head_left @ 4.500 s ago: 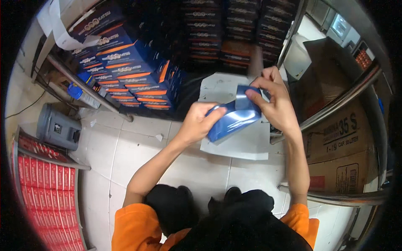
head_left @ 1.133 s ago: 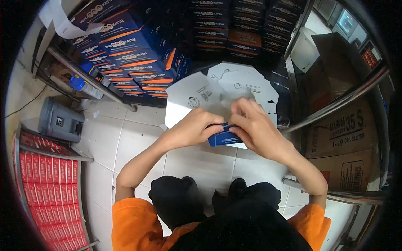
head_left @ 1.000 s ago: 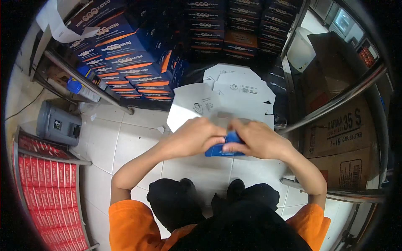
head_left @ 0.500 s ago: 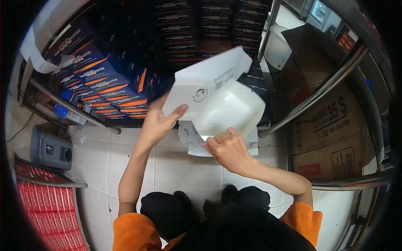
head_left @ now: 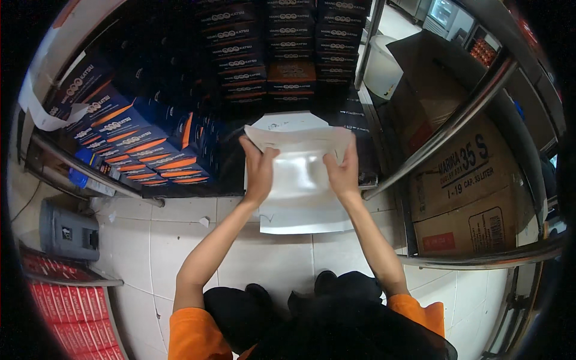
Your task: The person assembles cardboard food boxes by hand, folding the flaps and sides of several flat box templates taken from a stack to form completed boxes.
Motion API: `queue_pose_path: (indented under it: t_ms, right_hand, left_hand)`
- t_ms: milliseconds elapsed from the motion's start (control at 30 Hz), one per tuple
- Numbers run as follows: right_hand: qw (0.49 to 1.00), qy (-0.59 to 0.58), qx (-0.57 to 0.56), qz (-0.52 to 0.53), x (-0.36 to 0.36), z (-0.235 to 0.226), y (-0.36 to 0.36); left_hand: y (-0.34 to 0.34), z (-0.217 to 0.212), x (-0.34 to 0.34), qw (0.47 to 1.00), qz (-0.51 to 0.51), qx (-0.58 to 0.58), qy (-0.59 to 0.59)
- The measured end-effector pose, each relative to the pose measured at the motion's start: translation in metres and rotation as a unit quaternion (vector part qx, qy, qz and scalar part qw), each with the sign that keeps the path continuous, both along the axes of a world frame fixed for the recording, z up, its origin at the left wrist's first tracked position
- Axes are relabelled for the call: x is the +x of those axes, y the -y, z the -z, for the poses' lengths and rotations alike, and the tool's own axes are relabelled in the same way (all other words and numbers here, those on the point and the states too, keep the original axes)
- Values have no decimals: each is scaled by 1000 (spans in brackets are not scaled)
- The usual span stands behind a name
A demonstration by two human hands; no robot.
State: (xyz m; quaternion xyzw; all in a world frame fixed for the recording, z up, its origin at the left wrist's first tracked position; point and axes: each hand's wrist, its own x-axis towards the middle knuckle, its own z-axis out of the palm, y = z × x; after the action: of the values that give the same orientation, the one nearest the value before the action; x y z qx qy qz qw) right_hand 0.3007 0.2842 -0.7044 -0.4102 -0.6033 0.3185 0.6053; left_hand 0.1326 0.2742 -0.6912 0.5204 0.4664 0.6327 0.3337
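A white cardboard box [head_left: 300,168], partly folded with a glossy inner face, is held in front of me at the shelf's edge. My left hand [head_left: 259,174] grips its left side, thumb on the inside face. On the right side my right hand [head_left: 344,174] holds it the same way, thumb pointing inward. Under and behind the box lie flat white cardboard pieces [head_left: 285,121], one sticking out toward me below it. The fingers behind the box walls are mostly hidden.
Dark boxes with orange trim [head_left: 144,141] are stacked at left, more dark boxes [head_left: 291,45] behind. At right stand a large brown carton [head_left: 462,186], a metal rail [head_left: 444,129] and a white bucket [head_left: 383,69]. Red boxes [head_left: 69,300] and a grey container [head_left: 69,230] are at lower left.
The printed flap that my left hand held up is out of sight. The box now faces me squarely, and my right hand has moved from its near edge to its right side.
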Motion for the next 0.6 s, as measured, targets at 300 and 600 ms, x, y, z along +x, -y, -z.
queue_pose_path:
  t_ms: [300, 600]
  right_hand:
    - [947, 319, 30, 30, 65, 82, -39]
    - [965, 257, -30, 31, 56, 114, -14]
  left_hand:
    - [-25, 98, -63, 902, -24, 20, -430]
    - [-7, 108, -50, 925, 85, -349, 124]
